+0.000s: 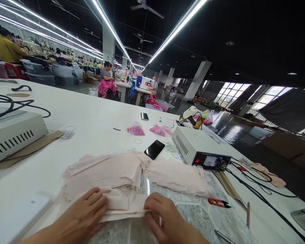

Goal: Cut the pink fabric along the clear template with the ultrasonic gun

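Observation:
My left hand lies on the left end of a folded pale pink fabric piece, its fingers bent together over the cloth. At the right end, my right hand pinches the fabric's edge between thumb and fingers. The piece rests on a grey marbled mat. Behind it, a larger stack of pale pink fabric spreads to the left, and another stack lies to the right, close to the first.
Red-handled snips, a black phone and a control box with cables lie right of centre. Bags of pink pieces sit further back. Another box stands left. A person sits beyond the table.

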Demonstrator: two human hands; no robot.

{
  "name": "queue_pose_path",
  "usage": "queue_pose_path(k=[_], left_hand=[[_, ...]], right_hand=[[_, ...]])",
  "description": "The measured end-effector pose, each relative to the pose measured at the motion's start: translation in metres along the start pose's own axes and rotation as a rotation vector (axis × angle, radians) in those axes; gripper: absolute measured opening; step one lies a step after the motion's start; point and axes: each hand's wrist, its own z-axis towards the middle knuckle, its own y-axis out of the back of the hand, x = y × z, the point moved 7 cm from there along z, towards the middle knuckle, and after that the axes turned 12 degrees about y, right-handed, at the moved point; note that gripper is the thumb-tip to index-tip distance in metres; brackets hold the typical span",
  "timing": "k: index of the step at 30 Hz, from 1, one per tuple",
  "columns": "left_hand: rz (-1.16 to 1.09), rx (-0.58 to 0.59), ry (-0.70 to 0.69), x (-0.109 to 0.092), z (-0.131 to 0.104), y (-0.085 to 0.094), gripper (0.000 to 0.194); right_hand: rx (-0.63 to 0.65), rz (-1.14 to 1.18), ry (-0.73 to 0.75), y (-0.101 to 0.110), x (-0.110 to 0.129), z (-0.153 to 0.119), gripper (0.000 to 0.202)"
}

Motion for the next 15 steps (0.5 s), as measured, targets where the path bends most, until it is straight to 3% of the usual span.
queue_pose_path(k=[4, 8, 11, 15], left_hand=[[-0.238, 0.041, 0.149, 0.019, 0.009, 0.003, 0.02], [-0.459, 0.116, 0.474, 0.065, 0.024, 0.014, 0.04], [-0.394, 0.108, 0.663, 0.103, 0.042, 0.018, 0.05], [-0.229, 0.091, 0.692, 0.132, 0.066, 0.012, 0.043]], right_hand=[[-0.06, 0.338, -0.368, 0.025, -0.022, 0.026, 0.009], [-0.118, 0.432, -0.489, 0.028, -0.06, 0.06, 0.012], [-0.112, 0.411, -0.583, 0.016, -0.095, 0.083, 0.019], [-0.075, 0.29, -0.654, -0.003, -0.131, 0.105, 0.033]])
